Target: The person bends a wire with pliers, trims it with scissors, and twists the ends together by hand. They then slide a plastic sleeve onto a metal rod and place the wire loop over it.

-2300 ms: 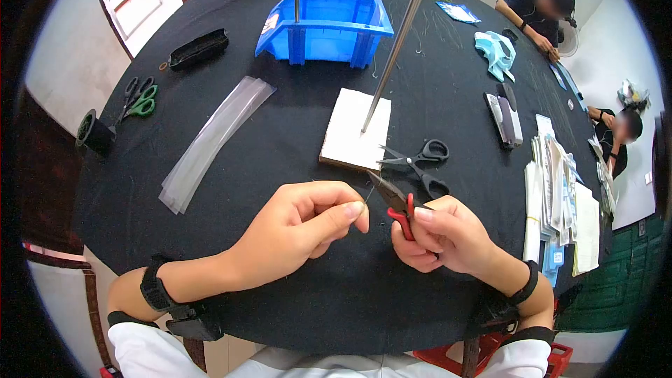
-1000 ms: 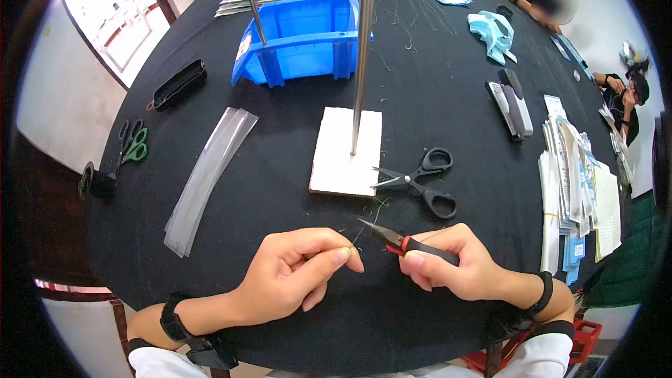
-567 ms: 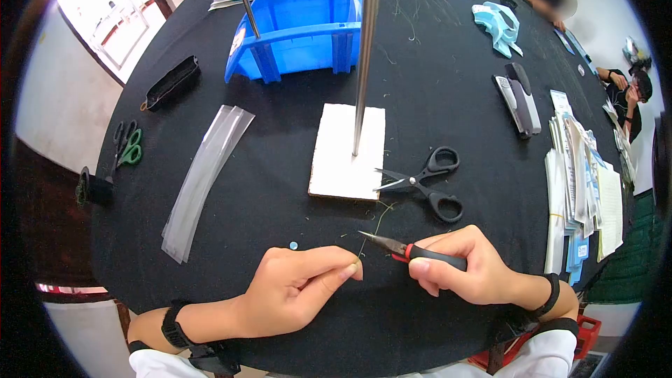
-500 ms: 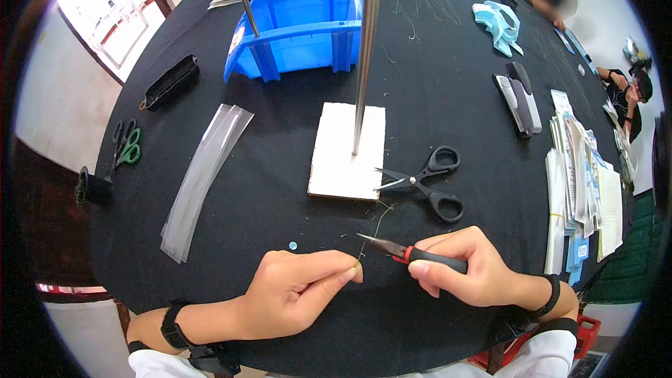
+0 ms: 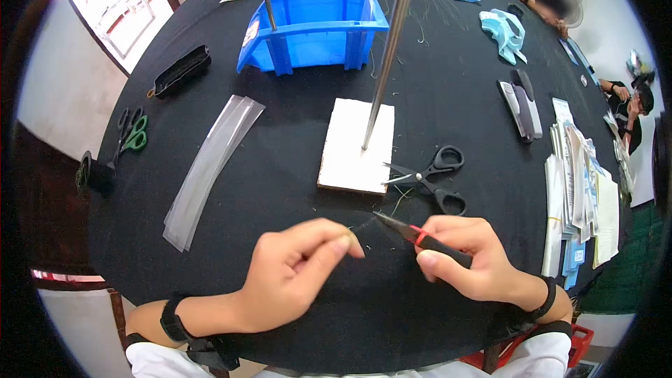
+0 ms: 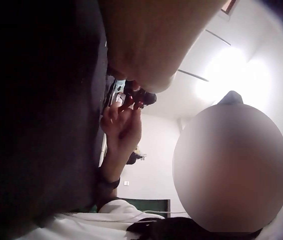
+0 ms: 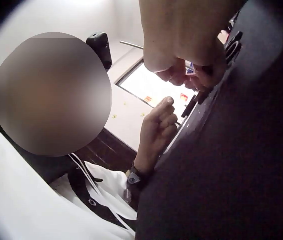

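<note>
In the head view my left hand (image 5: 297, 269) pinches a thin strand (image 5: 362, 225) between thumb and forefinger. My right hand (image 5: 469, 259) grips red-and-black pliers (image 5: 420, 235), whose tips point up and left beside the strand. Whether the tips touch it I cannot tell. Just above lies a white board (image 5: 355, 150) with a metal rod (image 5: 386, 73) rising from it. Black scissors (image 5: 427, 176) lie half spread at its lower right corner. Another strand (image 5: 401, 201) curls on the cloth by the blades. The right wrist view shows my left hand (image 7: 156, 130) with thumb against forefinger.
A blue bin (image 5: 315, 45) stands behind the board. Clear plastic strips (image 5: 213, 171) and green-handled scissors (image 5: 133, 136) lie on the left, a stapler (image 5: 520, 105) and stacked packets (image 5: 563, 189) on the right. Other people sit at the far right side.
Both hands have come up slightly in the head view, and the pliers now slant more steeply. The whole scene has shifted a little as the head moved.
</note>
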{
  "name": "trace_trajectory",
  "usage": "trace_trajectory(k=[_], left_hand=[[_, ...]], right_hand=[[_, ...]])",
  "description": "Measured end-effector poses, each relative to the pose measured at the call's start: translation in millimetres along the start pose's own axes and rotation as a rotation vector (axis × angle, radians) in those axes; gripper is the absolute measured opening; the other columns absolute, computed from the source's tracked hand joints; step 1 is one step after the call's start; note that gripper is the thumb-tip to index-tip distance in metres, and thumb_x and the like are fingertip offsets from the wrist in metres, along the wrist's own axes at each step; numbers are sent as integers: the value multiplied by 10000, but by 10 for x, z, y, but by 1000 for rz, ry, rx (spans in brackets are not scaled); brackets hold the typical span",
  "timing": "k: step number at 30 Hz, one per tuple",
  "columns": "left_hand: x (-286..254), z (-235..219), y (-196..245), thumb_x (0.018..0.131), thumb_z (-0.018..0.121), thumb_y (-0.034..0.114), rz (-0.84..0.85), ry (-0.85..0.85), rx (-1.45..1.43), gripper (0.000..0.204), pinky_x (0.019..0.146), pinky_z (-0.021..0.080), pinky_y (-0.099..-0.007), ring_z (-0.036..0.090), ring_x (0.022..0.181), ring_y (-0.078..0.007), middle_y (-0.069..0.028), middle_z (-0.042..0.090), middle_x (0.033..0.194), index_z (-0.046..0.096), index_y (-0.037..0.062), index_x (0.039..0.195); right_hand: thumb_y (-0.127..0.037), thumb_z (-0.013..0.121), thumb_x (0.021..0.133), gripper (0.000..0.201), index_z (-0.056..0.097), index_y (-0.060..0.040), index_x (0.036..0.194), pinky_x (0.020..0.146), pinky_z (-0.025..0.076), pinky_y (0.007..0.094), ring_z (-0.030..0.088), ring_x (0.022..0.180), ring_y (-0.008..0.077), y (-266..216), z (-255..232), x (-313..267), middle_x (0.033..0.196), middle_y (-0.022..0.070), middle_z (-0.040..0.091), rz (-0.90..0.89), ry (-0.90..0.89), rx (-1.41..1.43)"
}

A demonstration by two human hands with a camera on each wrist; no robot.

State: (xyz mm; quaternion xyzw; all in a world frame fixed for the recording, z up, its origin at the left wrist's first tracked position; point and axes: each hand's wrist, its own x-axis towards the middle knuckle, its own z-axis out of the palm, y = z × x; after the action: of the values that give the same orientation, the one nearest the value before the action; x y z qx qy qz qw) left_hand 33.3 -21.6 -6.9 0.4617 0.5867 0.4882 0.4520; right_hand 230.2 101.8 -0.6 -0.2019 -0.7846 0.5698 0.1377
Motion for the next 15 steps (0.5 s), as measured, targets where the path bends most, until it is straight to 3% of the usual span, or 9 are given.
trace_trajectory(k=[1, 6, 11, 15], left_hand=[[6, -4, -14, 911, 463, 104, 28, 17, 5, 176, 387, 235, -180, 335, 426, -2, 54, 413, 509, 586, -14, 868], [12, -71, -47, 915, 458, 105, 88, 109, 27, 174, 390, 208, -172, 300, 426, 7, 72, 395, 520, 581, -15, 884], [13, -46, -35, 899, 486, 90, 290, 149, 176, 153, 402, 212, -176, 316, 453, 16, 60, 437, 536, 605, -3, 874], [2, -58, -27, 891, 495, 79, 340, 151, 221, 144, 409, 221, -176, 334, 468, 17, 50, 462, 547, 613, 0, 866]], right_hand=[[-121, 615, 817, 150, 635, 25, 787, 550, 401, 237, 536, 615, 129, 51, 9, 10, 744, 75, 571, -54, 20, 6], [-132, 547, 851, 281, 592, 11, 613, 593, 420, 264, 544, 648, 136, -33, -103, 10, 737, 70, 574, 169, 148, 208], [-142, 656, 729, 167, 603, 10, 684, 569, 427, 309, 537, 616, 233, -86, -2, -50, 741, 119, 550, -153, 75, -505], [-135, 655, 717, 186, 563, 12, 650, 581, 438, 331, 529, 695, 244, -83, 77, -71, 790, 116, 528, -240, 42, -744]])
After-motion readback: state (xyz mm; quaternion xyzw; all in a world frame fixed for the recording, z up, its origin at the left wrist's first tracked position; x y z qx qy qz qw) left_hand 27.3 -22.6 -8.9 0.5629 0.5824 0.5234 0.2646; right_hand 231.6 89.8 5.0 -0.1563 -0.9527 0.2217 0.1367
